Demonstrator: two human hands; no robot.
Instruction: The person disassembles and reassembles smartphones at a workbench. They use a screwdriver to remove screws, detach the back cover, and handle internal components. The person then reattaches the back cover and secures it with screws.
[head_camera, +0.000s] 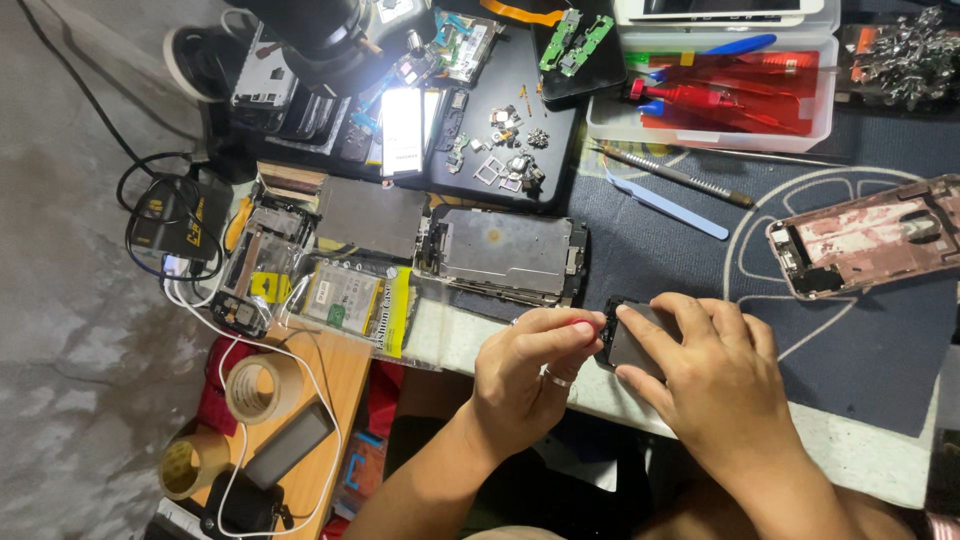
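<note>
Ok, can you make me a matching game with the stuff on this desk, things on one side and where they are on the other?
Things:
1. dark phone part
2. pink phone shell
3. tape roll
4. red tools

Places:
A. on the wooden board, low on the left
B. in the clear plastic box at the top
C. under the right hand, beside the left hand
D. far right on the dark mat

Pairs: 1-C, 2-D, 3-A, 4-B

Two tape rolls; two hands; one pink phone housing; one clear plastic box.
</note>
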